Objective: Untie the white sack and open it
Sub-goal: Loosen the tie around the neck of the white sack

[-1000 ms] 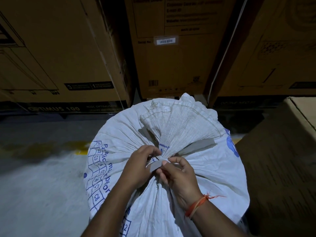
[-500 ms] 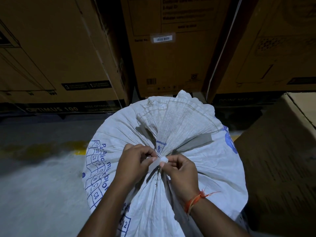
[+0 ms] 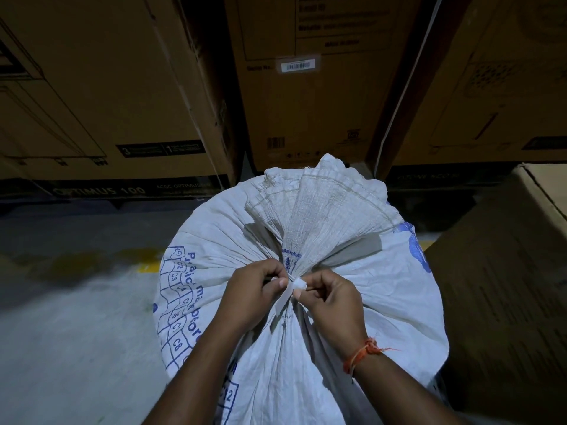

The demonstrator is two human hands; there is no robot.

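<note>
White sack (image 3: 352,302): full, likely heavy, woven cloth soft but crinkly; stands under both hands, gathered neck fanning just beyond fingers. Take hold at tie, not body. Tie strip (image 3: 290,291): thin, flat, limp. Left hand (image 3: 254,291) and right hand (image 3: 329,297) pinch strip narrowly, fingertips nearly touching.

White woven plastic sack (image 3: 352,302) carries blue grid cells C2, C3, C8, 12; black band on left brown cardboard box (image 3: 101,87) reads "OPTIMUS 100"; other print unreadable.
</note>
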